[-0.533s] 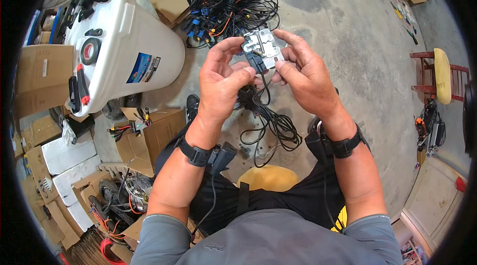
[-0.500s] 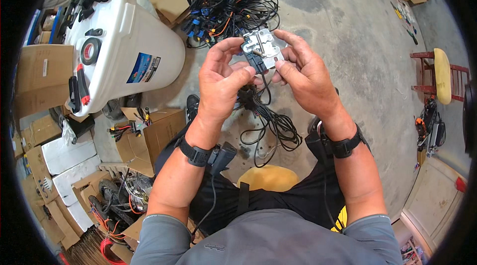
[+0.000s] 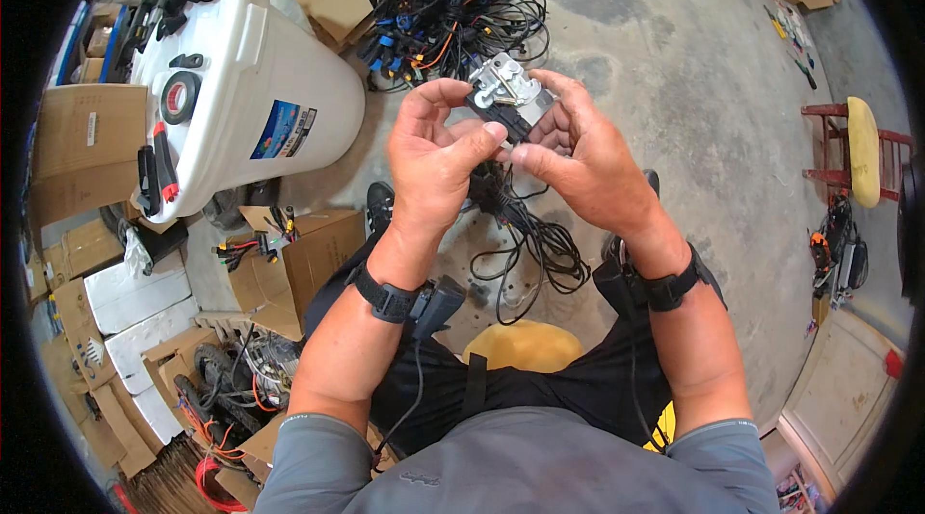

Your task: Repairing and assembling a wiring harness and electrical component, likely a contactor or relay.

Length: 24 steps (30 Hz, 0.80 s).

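Small metal-and-black-plastic part (image 3: 508, 98) pinched between left hand (image 3: 436, 153) and right hand (image 3: 576, 153), black cables (image 3: 525, 225) trailing below. Probably light, rigid, sharp-edged; best gripped by the side edges, clear of the cables.

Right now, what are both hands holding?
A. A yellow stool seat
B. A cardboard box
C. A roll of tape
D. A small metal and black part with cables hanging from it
D: the left hand and right hand pinch the part between their fingertips, and black cables hang from below the hands down to the floor.
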Each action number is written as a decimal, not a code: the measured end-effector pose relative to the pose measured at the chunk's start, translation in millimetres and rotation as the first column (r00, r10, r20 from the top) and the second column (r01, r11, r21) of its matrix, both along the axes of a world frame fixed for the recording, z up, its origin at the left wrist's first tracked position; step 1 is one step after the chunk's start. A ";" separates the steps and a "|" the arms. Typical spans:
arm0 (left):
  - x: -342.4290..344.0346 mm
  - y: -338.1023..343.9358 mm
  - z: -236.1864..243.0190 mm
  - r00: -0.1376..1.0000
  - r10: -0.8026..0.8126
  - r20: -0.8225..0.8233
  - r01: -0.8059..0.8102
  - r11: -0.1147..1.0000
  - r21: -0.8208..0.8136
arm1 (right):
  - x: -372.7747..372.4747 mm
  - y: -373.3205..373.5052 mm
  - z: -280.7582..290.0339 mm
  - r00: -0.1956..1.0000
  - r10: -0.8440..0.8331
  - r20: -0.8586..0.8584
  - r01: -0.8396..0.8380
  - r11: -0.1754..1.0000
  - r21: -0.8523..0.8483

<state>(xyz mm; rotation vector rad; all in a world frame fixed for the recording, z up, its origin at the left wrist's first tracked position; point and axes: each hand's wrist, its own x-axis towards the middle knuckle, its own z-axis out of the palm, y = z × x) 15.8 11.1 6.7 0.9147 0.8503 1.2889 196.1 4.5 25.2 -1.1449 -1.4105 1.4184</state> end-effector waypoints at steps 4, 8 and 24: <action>-0.9 1.6 2.1 0.999 0.033 -0.020 -0.034 0.997 -0.065 | 2.5 -1.4 2.1 0.999 -0.024 0.035 0.024 1.000 -0.002; -0.2 1.9 6.4 0.996 0.023 -0.091 -0.032 0.994 -0.102 | 4.3 -3.6 0.4 0.998 -0.041 0.052 0.042 0.999 -0.012; -3.5 6.9 11.3 0.983 -0.008 -0.183 -0.026 0.983 -0.179 | 11.5 -2.3 8.3 0.997 -0.040 0.070 0.042 0.999 -0.020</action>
